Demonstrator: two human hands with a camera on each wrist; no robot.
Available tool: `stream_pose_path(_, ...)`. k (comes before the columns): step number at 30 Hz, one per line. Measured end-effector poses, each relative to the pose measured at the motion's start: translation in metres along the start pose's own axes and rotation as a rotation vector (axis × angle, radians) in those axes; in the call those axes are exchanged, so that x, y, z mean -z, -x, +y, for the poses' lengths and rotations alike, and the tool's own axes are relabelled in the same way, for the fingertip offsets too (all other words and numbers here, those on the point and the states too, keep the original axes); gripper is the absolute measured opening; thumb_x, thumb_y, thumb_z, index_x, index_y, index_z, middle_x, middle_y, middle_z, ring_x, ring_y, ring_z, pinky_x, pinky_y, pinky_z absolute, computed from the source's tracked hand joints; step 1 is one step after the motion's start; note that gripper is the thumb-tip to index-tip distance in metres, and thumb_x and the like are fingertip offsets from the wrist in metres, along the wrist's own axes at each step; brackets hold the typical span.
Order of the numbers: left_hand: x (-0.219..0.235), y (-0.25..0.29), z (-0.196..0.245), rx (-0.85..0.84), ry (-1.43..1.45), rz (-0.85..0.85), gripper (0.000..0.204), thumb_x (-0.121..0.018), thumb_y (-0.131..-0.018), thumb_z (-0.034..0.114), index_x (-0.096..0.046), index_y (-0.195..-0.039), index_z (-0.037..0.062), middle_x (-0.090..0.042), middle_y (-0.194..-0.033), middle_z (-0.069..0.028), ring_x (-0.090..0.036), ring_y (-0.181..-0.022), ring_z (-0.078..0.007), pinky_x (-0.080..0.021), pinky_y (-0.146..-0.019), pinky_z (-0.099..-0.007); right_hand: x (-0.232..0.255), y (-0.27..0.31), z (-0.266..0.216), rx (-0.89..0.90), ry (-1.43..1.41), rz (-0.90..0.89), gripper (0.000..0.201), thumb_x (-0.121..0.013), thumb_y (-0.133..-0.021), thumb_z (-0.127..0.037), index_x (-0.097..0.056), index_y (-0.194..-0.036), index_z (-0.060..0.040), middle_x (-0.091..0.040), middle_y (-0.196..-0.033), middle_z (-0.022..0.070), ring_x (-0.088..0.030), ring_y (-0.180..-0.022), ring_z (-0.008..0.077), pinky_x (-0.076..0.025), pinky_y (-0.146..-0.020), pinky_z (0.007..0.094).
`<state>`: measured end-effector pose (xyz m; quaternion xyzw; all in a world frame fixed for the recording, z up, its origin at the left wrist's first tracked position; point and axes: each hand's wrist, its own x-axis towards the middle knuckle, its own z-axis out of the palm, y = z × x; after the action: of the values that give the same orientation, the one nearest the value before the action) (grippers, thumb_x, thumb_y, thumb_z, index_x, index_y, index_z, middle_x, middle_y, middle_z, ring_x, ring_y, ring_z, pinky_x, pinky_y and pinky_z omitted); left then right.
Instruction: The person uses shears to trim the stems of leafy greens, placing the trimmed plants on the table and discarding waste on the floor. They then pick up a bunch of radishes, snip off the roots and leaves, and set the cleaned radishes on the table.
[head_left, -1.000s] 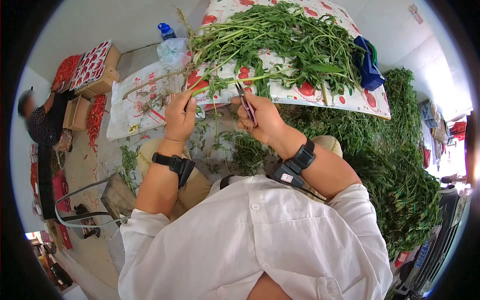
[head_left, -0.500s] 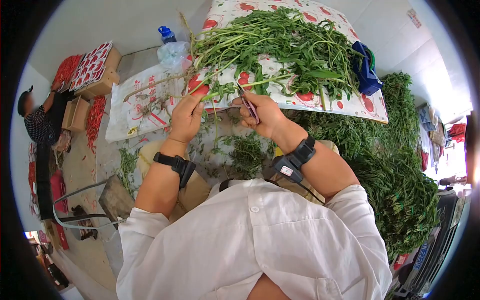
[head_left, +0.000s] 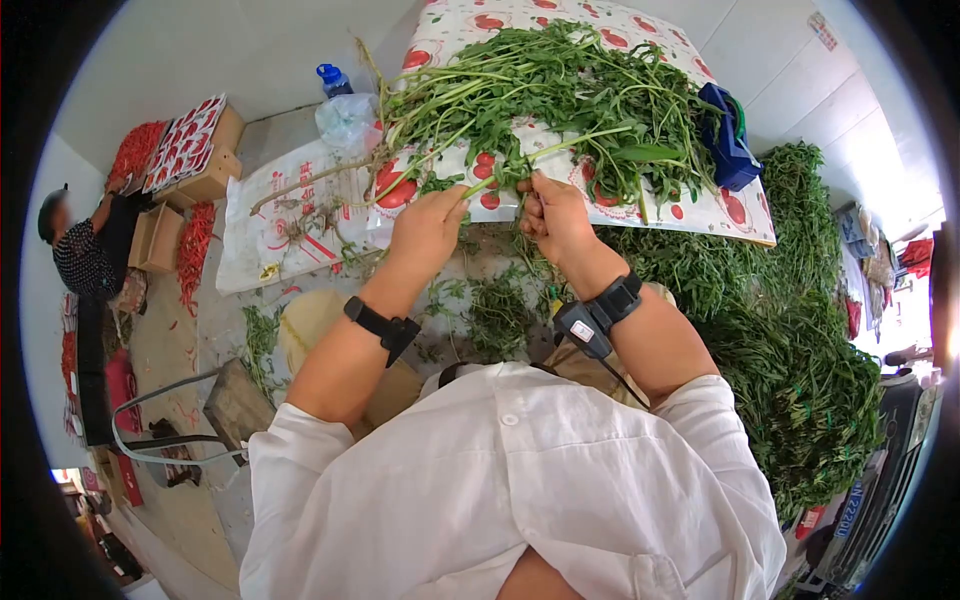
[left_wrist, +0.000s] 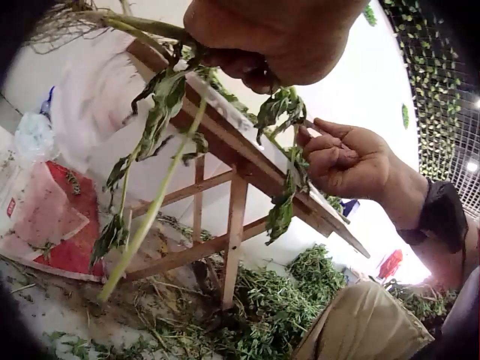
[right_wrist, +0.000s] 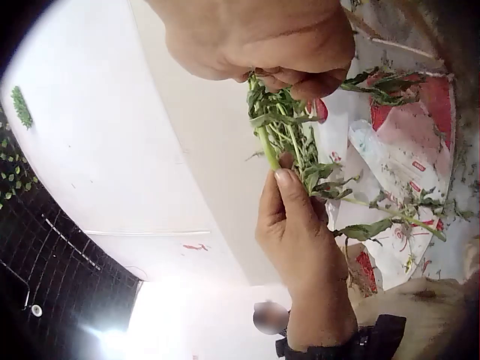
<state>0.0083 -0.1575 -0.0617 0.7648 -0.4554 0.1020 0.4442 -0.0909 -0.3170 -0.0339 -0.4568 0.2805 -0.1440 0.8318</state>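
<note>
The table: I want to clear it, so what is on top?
A cloth with red prints, a heap of leafy stems on it and, at the right edge, a blue box. Whatever lies beneath the heap is covered and cannot be seen.

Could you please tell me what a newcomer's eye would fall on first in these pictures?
Probably the heap of leafy green stems spread across the red-and-white patterned cover in front of the person. Next, perhaps, the left hand gripping a single stem near the cover's front edge, with the right hand close by. The large mass of greenery down the head view's right side also stands out.
</note>
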Motion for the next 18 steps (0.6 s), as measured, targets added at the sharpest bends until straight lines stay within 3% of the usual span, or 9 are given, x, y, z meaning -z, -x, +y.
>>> stream_pose_path(4, -0.015, -0.013, 0.011, -0.029, 0.018, 0.006, 0.021, -0.055, -0.083, 0.016, -0.06, -0.1, 0.0041, -0.057, -0.074, -0.0154, -0.056, -0.068, -0.0334, -0.044, -0.059, -0.04, 0.017, -0.003, -0.004, 0.043, -0.008, 0.042, 0.026, -0.044, -0.092, -0.024, -0.051, -0.086, 0.0001, -0.037, -0.053, -0.0009, -0.032, -0.043, 0.0114, -0.034, -0.048, 0.0293)
stream_pose_path(10, -0.022, -0.024, 0.022, 0.078, -0.089, -0.113, 0.019, -0.054, -0.083, 0.014, -0.061, -0.096, 0.0014, -0.058, -0.081, -0.0167, -0.056, -0.073, -0.0337, -0.044, -0.064, -0.0394, 0.035, -0.001, -0.01, 0.104, -0.077, 0.119, 0.026, -0.044, -0.092, -0.024, -0.05, -0.09, 0.0011, -0.038, -0.054, -0.0007, -0.031, -0.043, 0.0112, -0.035, -0.048, 0.0301)
stream_pose_path(16, -0.036, -0.026, 0.028, -0.035, 0.031, -0.079, 0.021, -0.051, -0.08, 0.009, -0.06, -0.095, -0.0016, -0.055, -0.084, -0.0176, -0.055, -0.076, -0.0344, -0.045, -0.068, -0.0406, 0.024, 0.016, -0.003, 0.15, -0.048, 0.083, 0.022, -0.057, -0.085, -0.02, -0.051, -0.089, 0.0006, -0.045, -0.061, 0.0008, -0.039, -0.047, 0.0104, -0.038, -0.049, 0.0277)
stream_pose_path(18, -0.041, -0.025, 0.036, -0.039, 0.048, -0.143, 0.023, -0.051, -0.08, 0.009, -0.06, -0.099, -0.0011, -0.056, -0.085, -0.0174, -0.055, -0.077, -0.0346, -0.045, -0.069, -0.0398, 0.015, 0.011, 0.004, 0.204, 0.003, 0.1, 0.019, -0.061, -0.081, -0.015, -0.052, -0.088, 0.0005, -0.048, -0.065, 0.002, -0.042, -0.05, 0.0104, -0.038, -0.049, 0.0273)
